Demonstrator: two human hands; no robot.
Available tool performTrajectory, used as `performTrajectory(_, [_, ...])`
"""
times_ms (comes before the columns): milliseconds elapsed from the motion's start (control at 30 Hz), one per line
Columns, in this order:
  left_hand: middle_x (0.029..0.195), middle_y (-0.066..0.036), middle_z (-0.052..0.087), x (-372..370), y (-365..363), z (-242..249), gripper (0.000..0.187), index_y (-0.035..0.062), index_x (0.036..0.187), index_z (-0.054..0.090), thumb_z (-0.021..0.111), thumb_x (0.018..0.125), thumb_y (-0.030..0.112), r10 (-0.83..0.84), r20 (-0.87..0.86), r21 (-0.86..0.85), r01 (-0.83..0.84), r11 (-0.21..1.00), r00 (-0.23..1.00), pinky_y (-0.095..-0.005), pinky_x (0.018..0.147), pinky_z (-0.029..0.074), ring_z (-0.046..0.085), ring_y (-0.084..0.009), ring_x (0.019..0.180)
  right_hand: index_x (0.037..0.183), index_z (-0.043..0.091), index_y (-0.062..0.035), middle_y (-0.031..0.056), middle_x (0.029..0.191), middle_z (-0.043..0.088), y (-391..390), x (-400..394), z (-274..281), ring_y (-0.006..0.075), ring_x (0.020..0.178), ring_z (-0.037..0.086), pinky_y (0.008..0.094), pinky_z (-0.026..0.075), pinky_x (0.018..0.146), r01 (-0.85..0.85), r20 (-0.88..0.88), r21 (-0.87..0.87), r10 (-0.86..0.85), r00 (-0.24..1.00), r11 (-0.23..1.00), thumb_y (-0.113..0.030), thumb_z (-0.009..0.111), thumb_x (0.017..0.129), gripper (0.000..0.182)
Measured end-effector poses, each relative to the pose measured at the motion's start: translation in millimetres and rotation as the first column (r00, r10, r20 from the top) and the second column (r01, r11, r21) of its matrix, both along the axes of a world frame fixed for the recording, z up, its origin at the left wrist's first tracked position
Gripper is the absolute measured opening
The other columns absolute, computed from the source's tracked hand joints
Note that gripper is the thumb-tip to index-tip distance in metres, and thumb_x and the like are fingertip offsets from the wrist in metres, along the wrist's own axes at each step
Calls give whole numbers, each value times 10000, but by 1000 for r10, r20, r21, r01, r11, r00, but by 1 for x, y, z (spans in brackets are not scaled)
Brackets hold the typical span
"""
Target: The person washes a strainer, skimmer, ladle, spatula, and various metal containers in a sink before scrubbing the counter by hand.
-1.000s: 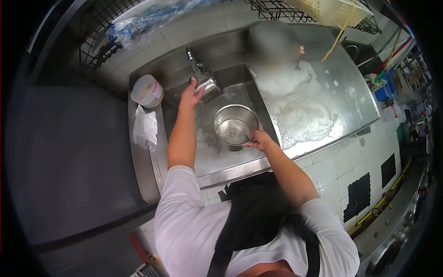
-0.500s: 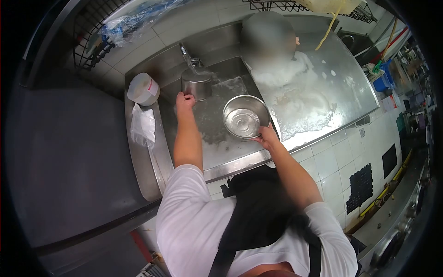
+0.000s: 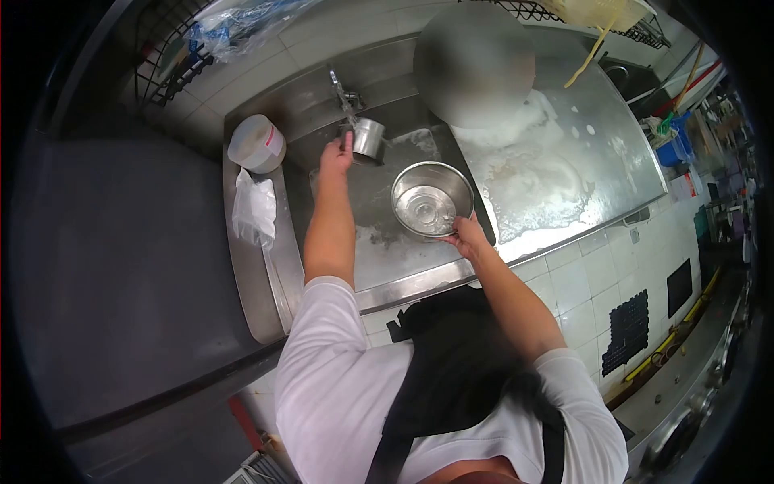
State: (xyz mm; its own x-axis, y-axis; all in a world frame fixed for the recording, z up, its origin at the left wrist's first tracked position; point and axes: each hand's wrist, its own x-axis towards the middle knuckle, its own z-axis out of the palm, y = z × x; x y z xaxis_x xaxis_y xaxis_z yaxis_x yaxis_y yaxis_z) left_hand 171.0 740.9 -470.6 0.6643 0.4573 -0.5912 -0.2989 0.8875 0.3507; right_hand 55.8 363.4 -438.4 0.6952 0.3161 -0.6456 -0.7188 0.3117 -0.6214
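Note:
My right hand (image 3: pixel 461 236) grips the near rim of a steel bowl (image 3: pixel 432 199) with a little water in it, held over the steel sink (image 3: pixel 379 242). My left hand (image 3: pixel 336 155) reaches to the back of the sink and touches a small steel pot (image 3: pixel 368 139) that sits under the faucet (image 3: pixel 342 90). Whether the fingers close on the pot's rim or handle I cannot tell exactly, but they rest on it.
A white lidded tub (image 3: pixel 256 143) and a crumpled white bag (image 3: pixel 254 211) sit on the sink's left ledge. To the right lies a wet, soapy steel drainboard (image 3: pixel 564 161). A wire rack (image 3: pixel 173 68) hangs at the back left, and a blurred round shape (image 3: pixel 474 64) is behind the sink.
My left hand drew back from the small pot, then reached to it again by the faucet. My right hand lifted the bowl slightly to the right and holds it there.

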Motion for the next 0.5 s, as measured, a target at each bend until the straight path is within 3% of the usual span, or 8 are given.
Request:
performTrajectory(67, [1118,-119,571,-1,-23,6,335,-7,1203,521,612,895,86,-219,-96,296,238,925,971,-370,809,593,589,-236,1014,1418,169,-226,212,1312,407,1,0,-5,365,1048,590,465,622,656,-2,-4,-24,2,1000,1000,101,327,819,701])
performTrajectory(167, [1102,-96,585,-8,-51,23,376,-17,1170,542,669,869,169,-428,-511,553,666,500,745,-367,765,598,611,-229,969,1372,204,-151,221,1229,439,0,-4,-2,365,972,607,460,619,666,14,32,-6,-14,999,1000,89,372,774,666])
performTrajectory(200, [1005,-114,659,-12,-53,17,353,22,1055,644,740,798,244,-441,-598,638,731,242,669,-377,740,573,648,-261,904,1371,208,-146,219,1229,440,-1,-4,-2,363,971,608,458,620,667,13,31,-11,-13,999,1000,88,374,775,662])
performTrajectory(233, [963,-122,667,-14,-53,12,302,40,995,667,740,783,243,-299,-681,716,694,-76,669,-384,745,559,648,-278,893,1369,212,-142,217,1230,442,-2,-4,-1,361,970,609,456,620,668,13,30,-15,-13,999,1000,87,377,776,658])
performTrajectory(300, [878,-140,683,-31,-61,9,205,76,875,712,741,754,240,21,-681,532,514,-672,732,-397,755,530,649,-313,871,1367,221,-136,213,1233,444,-4,-3,-1,357,969,610,454,620,669,15,34,-27,-14,999,1000,84,382,778,649])
performTrajectory(333, [839,-161,662,-41,-67,14,143,98,788,718,720,729,228,6,-712,551,564,-615,702,-413,785,501,628,-351,863,1365,225,-134,211,1235,444,-7,-2,-3,355,970,610,453,620,670,16,39,-36,-14,999,999,82,384,779,644])
performTrajectory(433, [854,-142,675,-62,-54,-15,132,99,823,719,696,749,206,-27,-660,433,351,-830,751,-428,785,505,636,-341,843,1364,235,-134,205,1242,445,-13,0,-3,347,974,610,450,621,671,31,59,-35,-29,998,999,78,389,782,638])
performTrajectory(500, [856,-141,677,-81,-44,-18,138,108,844,723,683,757,208,37,-628,403,366,-839,777,-436,786,506,638,-338,838,1370,233,-139,203,1244,448,-18,2,-1,342,978,611,451,621,671,50,70,-35,-48,996,998,76,388,783,643])
